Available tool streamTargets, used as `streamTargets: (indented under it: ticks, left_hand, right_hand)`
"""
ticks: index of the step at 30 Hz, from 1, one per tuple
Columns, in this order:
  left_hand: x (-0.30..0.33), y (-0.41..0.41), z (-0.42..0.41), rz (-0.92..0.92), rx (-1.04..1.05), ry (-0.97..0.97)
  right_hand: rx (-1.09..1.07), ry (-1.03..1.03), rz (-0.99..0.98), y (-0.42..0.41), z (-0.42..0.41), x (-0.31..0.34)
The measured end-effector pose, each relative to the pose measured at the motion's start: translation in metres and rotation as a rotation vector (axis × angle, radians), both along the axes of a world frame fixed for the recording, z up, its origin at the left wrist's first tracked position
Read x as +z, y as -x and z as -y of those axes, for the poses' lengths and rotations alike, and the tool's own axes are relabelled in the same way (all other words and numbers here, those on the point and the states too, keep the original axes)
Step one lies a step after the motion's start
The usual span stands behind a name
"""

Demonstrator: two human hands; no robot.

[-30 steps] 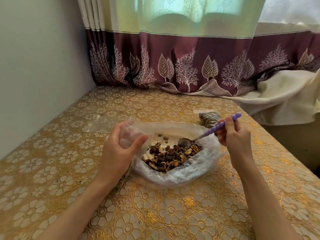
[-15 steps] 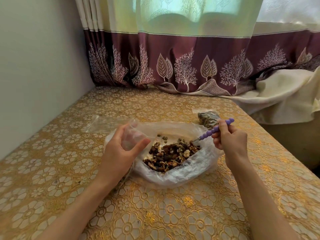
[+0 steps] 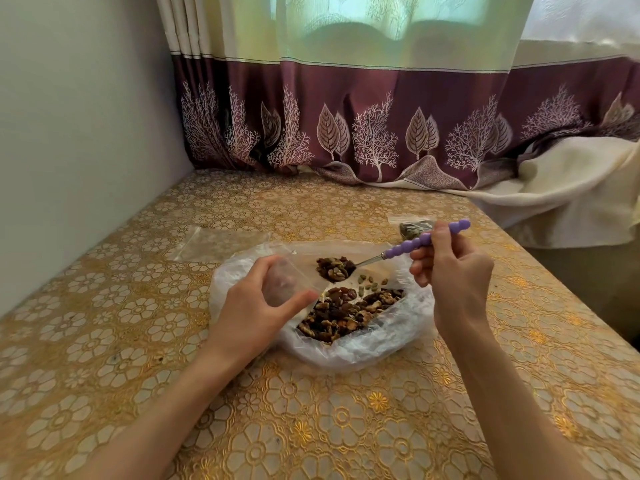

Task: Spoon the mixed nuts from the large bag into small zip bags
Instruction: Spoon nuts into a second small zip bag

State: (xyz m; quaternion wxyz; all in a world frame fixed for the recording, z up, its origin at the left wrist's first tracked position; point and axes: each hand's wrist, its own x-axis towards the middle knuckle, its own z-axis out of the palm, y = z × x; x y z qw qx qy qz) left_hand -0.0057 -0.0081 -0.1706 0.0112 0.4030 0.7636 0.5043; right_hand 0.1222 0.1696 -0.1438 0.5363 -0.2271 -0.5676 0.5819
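Observation:
A large clear plastic bag (image 3: 363, 351) lies open on the table with mixed nuts (image 3: 349, 311) heaped inside. My left hand (image 3: 256, 310) grips a small clear zip bag (image 3: 285, 282), holding its mouth open towards the right. My right hand (image 3: 453, 271) holds a spoon with a purple beaded handle (image 3: 419, 242). The spoon bowl (image 3: 336, 270) is heaped with nuts and hovers above the large bag, just right of the small bag's mouth.
An empty flat zip bag (image 3: 214, 242) lies behind my left hand. A filled small bag (image 3: 414, 226) sits behind the spoon. A wall runs along the table's left, a maroon curtain (image 3: 363, 133) at the back, a cream cloth (image 3: 571, 192) at the right edge.
The spoon dug into the nuts, then rose loaded and moved left towards the small bag's mouth. My left hand stayed on the small bag.

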Motion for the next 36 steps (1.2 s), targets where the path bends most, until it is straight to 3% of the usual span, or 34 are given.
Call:
streamTargets:
  ticks: [7, 16, 23, 30, 36]
  left_hand:
    - [0.002, -0.003, -0.001, -0.011, 0.002, 0.032]
    - [0.005, -0.003, 0.0, 0.118, 0.021, -0.176]
    - [0.007, -0.004, 0.002, 0.084, 0.083, -0.2]
    - [0.012, -0.003, 0.005, 0.109, 0.068, -0.311]
    - [0.022, -0.007, 0.009, 0.125, 0.05, -0.494]
  right_hand:
    - [0.077, -0.053, -0.03, 0.004, 0.022, 0.005]
    - [0.277, -0.185, -0.103, 0.008, 0.045, 0.01]
    - [0.306, -0.154, -0.15, 0.005, 0.039, 0.012]
    - [0.14, 0.076, -0.252, -0.001, 0.016, 0.013]
    - [-0.026, 0.007, 0.033, 0.0, -0.005, -0.006]
